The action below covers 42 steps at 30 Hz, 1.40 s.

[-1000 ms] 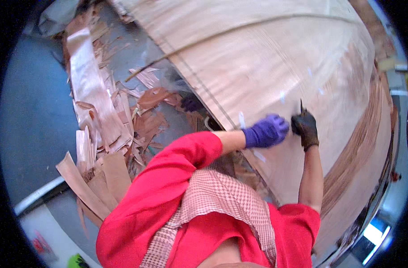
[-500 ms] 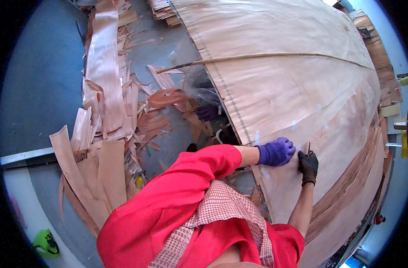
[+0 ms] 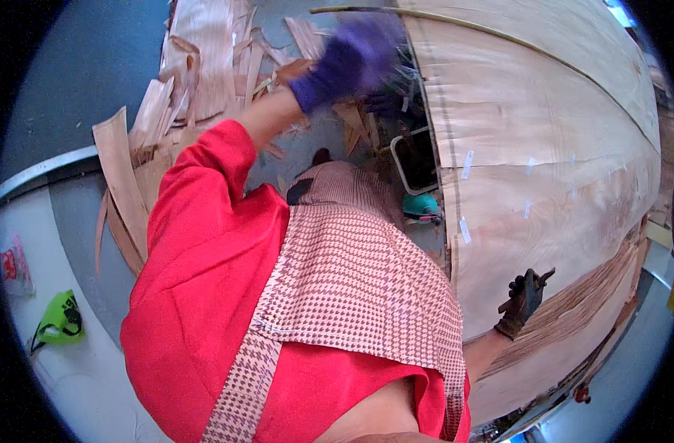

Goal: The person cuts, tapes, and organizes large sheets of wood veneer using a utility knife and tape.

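My left hand (image 3: 363, 55), in a purple knitted glove, is raised over the floor left of the table edge and smeared by motion; its fingers cannot be read. My right hand (image 3: 525, 299), in a dark glove, is closed over the near part of a large pale wood veneer sheet (image 3: 529, 133). A small dark, pointed thing sticks out of its fingers, too little seen to name. Short white tape strips (image 3: 467, 164) lie across the veneer along a seam. A long thin stick (image 3: 492, 33) crosses the far part of the sheet and overhangs its left edge.
Torn veneer scraps (image 3: 204, 66) are heaped on the floor at the left. A pale-rimmed dark container (image 3: 414, 159) and a teal object (image 3: 421, 205) sit beside the table's left edge. Brown veneer strips (image 3: 565, 317) lie near right. A green bag (image 3: 60, 319) is at far left.
My left hand has left the veneer, moving left and away over the floor. My right hand has drawn nearer to me, still closed. The view has shifted, showing the container and teal object.
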Each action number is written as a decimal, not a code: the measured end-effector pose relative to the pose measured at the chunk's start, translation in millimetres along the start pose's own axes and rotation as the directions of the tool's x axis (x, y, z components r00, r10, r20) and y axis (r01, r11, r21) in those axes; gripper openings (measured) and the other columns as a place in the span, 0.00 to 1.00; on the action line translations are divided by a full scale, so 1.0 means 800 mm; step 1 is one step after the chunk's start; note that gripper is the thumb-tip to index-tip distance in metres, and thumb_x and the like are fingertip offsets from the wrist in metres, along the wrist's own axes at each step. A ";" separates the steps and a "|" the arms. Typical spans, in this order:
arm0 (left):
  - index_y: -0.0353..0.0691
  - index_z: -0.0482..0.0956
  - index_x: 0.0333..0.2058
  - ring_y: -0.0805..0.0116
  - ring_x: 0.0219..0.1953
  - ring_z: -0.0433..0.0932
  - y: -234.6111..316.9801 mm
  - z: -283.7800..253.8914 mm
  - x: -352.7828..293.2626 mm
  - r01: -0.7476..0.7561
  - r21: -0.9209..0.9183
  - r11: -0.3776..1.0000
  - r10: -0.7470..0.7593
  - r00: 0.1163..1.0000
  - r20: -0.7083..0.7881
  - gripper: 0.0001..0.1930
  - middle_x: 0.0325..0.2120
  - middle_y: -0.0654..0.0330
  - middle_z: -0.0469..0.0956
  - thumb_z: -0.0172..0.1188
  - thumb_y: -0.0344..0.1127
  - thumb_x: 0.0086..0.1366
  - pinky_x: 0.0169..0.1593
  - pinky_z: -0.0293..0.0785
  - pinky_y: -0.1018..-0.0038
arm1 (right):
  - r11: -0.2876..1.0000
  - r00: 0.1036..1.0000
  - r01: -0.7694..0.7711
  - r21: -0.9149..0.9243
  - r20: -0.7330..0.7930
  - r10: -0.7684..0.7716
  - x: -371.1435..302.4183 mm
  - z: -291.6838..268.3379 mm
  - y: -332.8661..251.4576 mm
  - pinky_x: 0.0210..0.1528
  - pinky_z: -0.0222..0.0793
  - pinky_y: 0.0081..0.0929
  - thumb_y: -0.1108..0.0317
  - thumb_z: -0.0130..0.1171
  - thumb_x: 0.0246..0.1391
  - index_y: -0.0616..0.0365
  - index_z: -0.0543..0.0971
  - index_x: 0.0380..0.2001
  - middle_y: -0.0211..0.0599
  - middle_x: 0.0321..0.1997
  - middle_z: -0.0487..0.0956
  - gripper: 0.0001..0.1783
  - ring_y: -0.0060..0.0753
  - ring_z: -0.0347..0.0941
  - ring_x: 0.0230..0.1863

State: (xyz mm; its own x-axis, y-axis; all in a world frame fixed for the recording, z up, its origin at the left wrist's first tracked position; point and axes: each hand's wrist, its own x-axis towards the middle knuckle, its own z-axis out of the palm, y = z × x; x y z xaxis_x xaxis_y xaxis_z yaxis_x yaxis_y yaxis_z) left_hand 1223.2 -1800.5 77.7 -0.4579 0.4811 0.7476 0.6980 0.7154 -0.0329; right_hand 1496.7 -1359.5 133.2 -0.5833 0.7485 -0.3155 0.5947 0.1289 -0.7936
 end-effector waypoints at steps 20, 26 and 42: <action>0.37 0.67 0.46 0.48 0.34 0.73 -0.171 -0.047 -0.318 0.845 -0.289 0.451 -0.114 0.375 0.920 0.20 0.36 0.47 0.72 0.49 0.40 0.56 0.36 0.71 0.61 | 0.753 0.501 0.460 -0.470 0.838 0.217 -0.168 0.566 -0.114 0.37 0.66 0.30 0.65 0.52 0.51 0.54 0.74 0.41 0.41 0.37 0.77 0.13 0.38 0.73 0.36; 0.34 0.72 0.40 0.49 0.36 0.74 -0.271 -0.109 -0.441 0.955 -0.148 0.258 -0.501 0.264 0.824 0.15 0.35 0.45 0.74 0.51 0.35 0.55 0.37 0.71 0.65 | 0.447 0.248 0.865 -0.227 0.969 0.012 -0.149 0.742 -0.095 0.51 0.58 0.39 0.58 0.53 0.49 0.53 0.74 0.43 0.45 0.45 0.73 0.18 0.49 0.65 0.48; 0.33 0.71 0.42 0.53 0.38 0.74 -0.225 -0.076 -0.515 0.906 0.257 -0.336 -0.504 -0.404 0.764 0.15 0.37 0.47 0.74 0.51 0.33 0.56 0.41 0.70 0.68 | 0.152 0.010 0.986 -0.075 0.922 0.387 0.006 1.125 0.060 0.38 0.67 0.43 0.58 0.49 0.46 0.57 0.76 0.31 0.50 0.32 0.76 0.15 0.51 0.72 0.35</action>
State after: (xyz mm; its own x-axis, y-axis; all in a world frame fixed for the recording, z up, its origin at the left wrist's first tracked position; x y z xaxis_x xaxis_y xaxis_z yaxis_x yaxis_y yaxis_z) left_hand 1319.8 -2158.4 -183.7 -0.5873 -0.1677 -0.7918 -0.7911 0.3255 0.5179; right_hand 1023.9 -1935.1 -374.6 -0.2859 -0.5423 -0.7900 -0.4432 0.8058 -0.3927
